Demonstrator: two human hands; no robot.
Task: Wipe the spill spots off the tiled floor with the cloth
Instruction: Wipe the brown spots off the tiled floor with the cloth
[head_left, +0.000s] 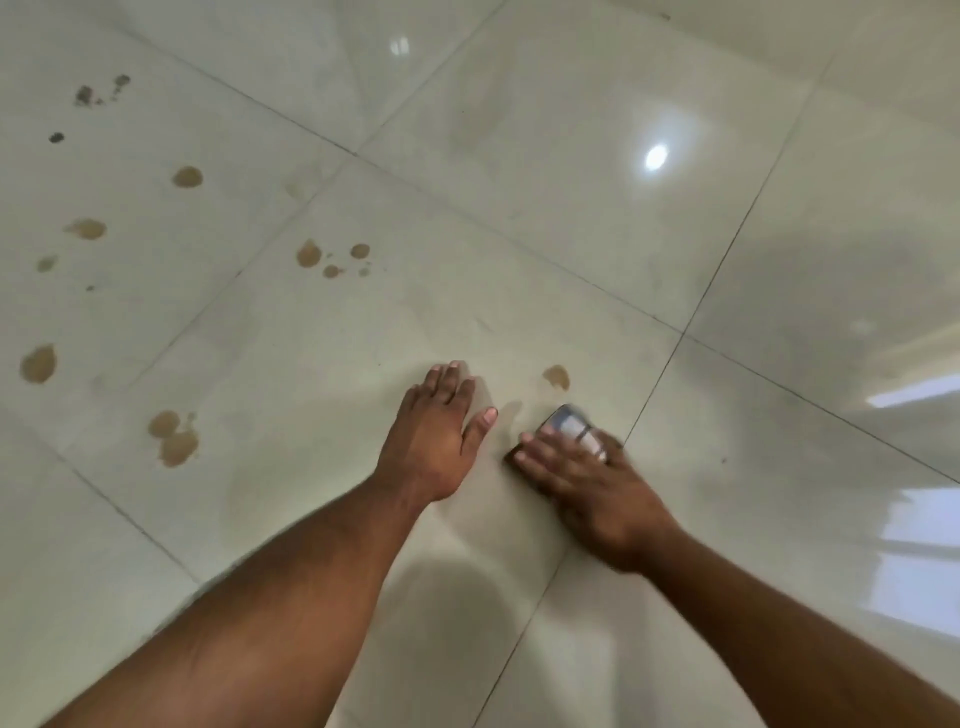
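Note:
My right hand (587, 478) presses flat on a small grey and white cloth (574, 426) on the glossy pale tiled floor (519, 234); the cloth is blurred and mostly hidden under the fingers. A brown spill spot (556, 376) lies just beyond the cloth. My left hand (434, 431) rests flat on the tile beside it, fingers straight, holding nothing. Several more brown spots lie to the left: a double blot (174, 436), a cluster (309, 253) and one near the left edge (38, 364). Small dark spots (83, 95) sit at the far left.
Dark grout lines (654, 384) cross the floor diagonally. Bright light reflections (655, 156) show on the tiles to the right. A faint wet smear (511, 410) lies between my two hands.

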